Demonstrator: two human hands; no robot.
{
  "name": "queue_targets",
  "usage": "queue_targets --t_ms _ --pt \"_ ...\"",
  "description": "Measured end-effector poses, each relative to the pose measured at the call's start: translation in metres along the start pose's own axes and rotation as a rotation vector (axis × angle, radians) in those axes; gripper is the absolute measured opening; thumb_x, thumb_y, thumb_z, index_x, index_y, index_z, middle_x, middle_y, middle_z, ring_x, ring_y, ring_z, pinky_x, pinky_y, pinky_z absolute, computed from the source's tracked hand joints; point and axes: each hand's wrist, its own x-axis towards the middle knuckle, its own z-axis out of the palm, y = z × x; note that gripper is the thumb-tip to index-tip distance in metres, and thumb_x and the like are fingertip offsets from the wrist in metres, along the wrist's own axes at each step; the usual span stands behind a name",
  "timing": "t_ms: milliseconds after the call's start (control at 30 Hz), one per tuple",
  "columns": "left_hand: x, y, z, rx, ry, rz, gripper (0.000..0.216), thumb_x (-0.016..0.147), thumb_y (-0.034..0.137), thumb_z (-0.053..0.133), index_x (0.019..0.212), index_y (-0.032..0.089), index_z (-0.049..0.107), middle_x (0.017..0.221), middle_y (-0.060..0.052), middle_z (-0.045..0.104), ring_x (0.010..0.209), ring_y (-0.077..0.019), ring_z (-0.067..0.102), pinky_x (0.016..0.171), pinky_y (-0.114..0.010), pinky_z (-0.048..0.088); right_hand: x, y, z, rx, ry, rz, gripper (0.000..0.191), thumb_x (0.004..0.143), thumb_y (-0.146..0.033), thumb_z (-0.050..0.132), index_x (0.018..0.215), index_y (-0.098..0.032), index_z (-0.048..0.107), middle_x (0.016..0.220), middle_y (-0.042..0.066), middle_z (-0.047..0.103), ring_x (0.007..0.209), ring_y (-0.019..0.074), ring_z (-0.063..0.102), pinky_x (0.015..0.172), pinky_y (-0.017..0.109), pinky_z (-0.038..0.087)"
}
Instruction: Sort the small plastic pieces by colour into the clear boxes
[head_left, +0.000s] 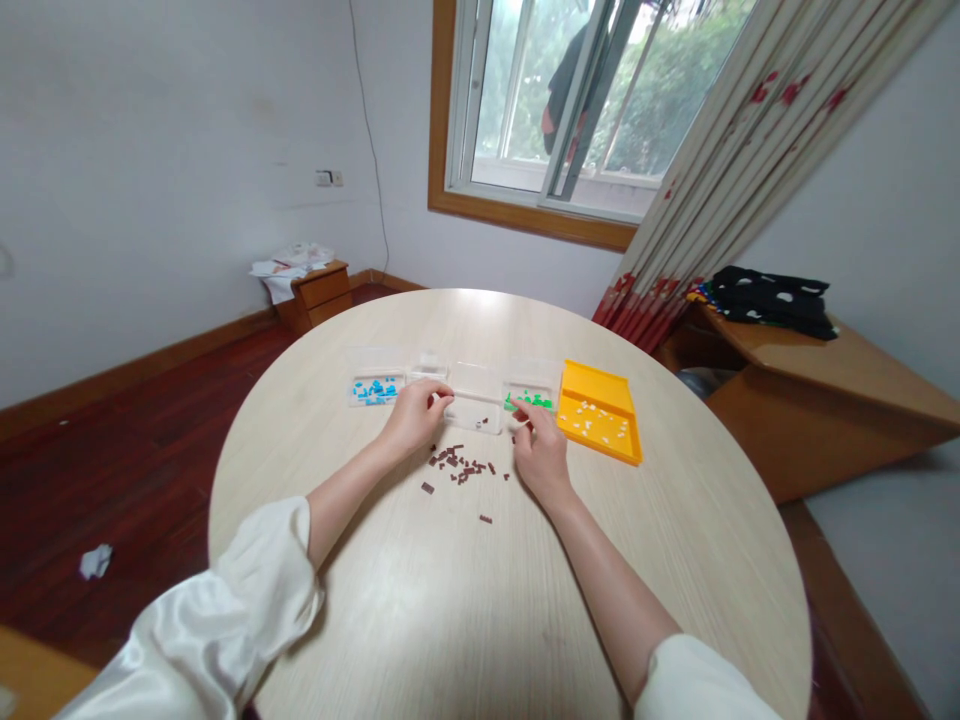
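Observation:
My left hand [415, 417] and my right hand [538, 450] both grip a small clear plastic box [475, 412] near the middle of the round table, one hand at each end, fingers curled on its edges. Several small dark brown bricks [459, 468] lie scattered on the table just in front of the box, between my hands. A clear box with blue pieces [374, 390] sits to the left, and a clear box with green pieces [529, 396] sits to the right, close to my right fingers.
An orange tray [600, 392] with small white pieces stands right of the boxes. The round wooden table [465, 590] ends near me. A low wooden bench with dark cloth [772, 296] stands at the right, a small cabinet [315, 290] by the far wall.

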Motion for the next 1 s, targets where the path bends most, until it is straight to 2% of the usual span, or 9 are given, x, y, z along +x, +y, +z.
queue_targets --t_ms 100,167,267,433,500,567,700,833,1000 --pt "0.003 0.005 0.012 -0.024 0.017 0.023 0.012 0.082 0.016 0.055 0.082 0.014 0.067 0.083 -0.004 0.067 0.071 -0.0139 0.056 0.072 -0.028 0.045 0.001 0.001 -0.003 0.035 0.039 0.069 0.03 0.07 -0.006 0.037 0.081 -0.019 0.062 0.076 0.005 0.063 0.074 0.0188 0.057 0.07 0.034 0.048" --pt "0.004 0.004 0.018 -0.017 0.011 0.034 0.013 0.082 0.015 0.054 0.081 0.015 0.067 0.082 -0.004 0.067 0.072 -0.0141 0.056 0.072 -0.028 0.046 0.002 0.002 -0.005 0.057 0.052 0.128 0.026 0.069 -0.007 0.036 0.072 -0.02 0.059 0.07 0.003 0.061 0.068 0.0177 0.057 0.066 0.031 0.047" --pt "0.005 -0.004 0.025 -0.013 0.008 0.055 0.013 0.082 0.014 0.055 0.083 0.015 0.067 0.085 -0.005 0.067 0.078 -0.0153 0.058 0.075 -0.03 0.046 0.002 0.005 -0.008 0.06 0.039 0.168 0.024 0.069 -0.009 0.036 0.067 -0.02 0.056 0.063 0.001 0.059 0.063 0.0167 0.055 0.063 0.03 0.046" --pt "0.003 -0.015 0.025 -0.015 0.032 0.122 0.023 0.081 0.014 0.057 0.102 0.018 0.064 0.103 -0.007 0.066 0.098 -0.0186 0.057 0.083 -0.033 0.046 -0.001 0.014 -0.017 -0.045 -0.049 0.083 0.023 0.07 -0.009 0.038 0.066 -0.021 0.057 0.065 0.003 0.061 0.066 0.0179 0.057 0.064 0.03 0.046" --pt "0.001 -0.016 0.022 -0.008 0.035 0.157 0.016 0.083 0.016 0.055 0.096 0.017 0.064 0.096 -0.006 0.066 0.093 -0.0175 0.057 0.081 -0.031 0.045 -0.002 0.017 -0.021 -0.093 -0.075 0.054 0.025 0.071 -0.008 0.038 0.07 -0.02 0.059 0.07 0.004 0.063 0.07 0.019 0.059 0.067 0.032 0.047" --pt "-0.002 -0.014 0.018 0.014 0.045 0.178 0.01 0.084 0.019 0.054 0.08 0.016 0.062 0.083 -0.004 0.064 0.083 -0.016 0.056 0.078 -0.029 0.044 -0.003 0.018 -0.026 -0.141 -0.113 0.028 0.026 0.073 -0.008 0.039 0.077 -0.019 0.062 0.077 0.007 0.065 0.076 0.0203 0.06 0.073 0.035 0.048" --pt "-0.008 -0.011 0.011 0.083 0.061 0.161 0.032 0.086 0.024 0.049 0.055 0.018 0.044 0.061 0.0 0.051 0.062 -0.0129 0.047 0.063 -0.026 0.038 -0.006 0.014 -0.029 -0.227 -0.253 0.006 0.02 0.081 -0.017 0.046 0.089 -0.017 0.064 0.084 0.009 0.065 0.081 0.0215 0.059 0.077 0.036 0.048" --pt "-0.01 -0.011 0.008 0.086 0.042 0.142 0.036 0.086 0.024 0.044 0.052 0.019 0.032 0.056 0.002 0.043 0.057 -0.0117 0.041 0.059 -0.025 0.033 -0.008 0.007 -0.026 -0.284 -0.364 -0.01 0.016 0.082 -0.03 0.056 0.088 -0.017 0.065 0.08 0.007 0.062 0.078 0.0215 0.057 0.073 0.035 0.047" --pt "-0.011 -0.011 0.007 0.052 0.041 0.167 0.035 0.084 0.024 0.041 0.053 0.02 0.027 0.055 0.002 0.039 0.056 -0.0118 0.038 0.058 -0.026 0.029 -0.008 0.008 -0.02 -0.27 -0.395 -0.019 0.012 0.083 -0.021 0.055 0.081 -0.017 0.065 0.08 0.007 0.061 0.079 0.0201 0.057 0.073 0.034 0.047"
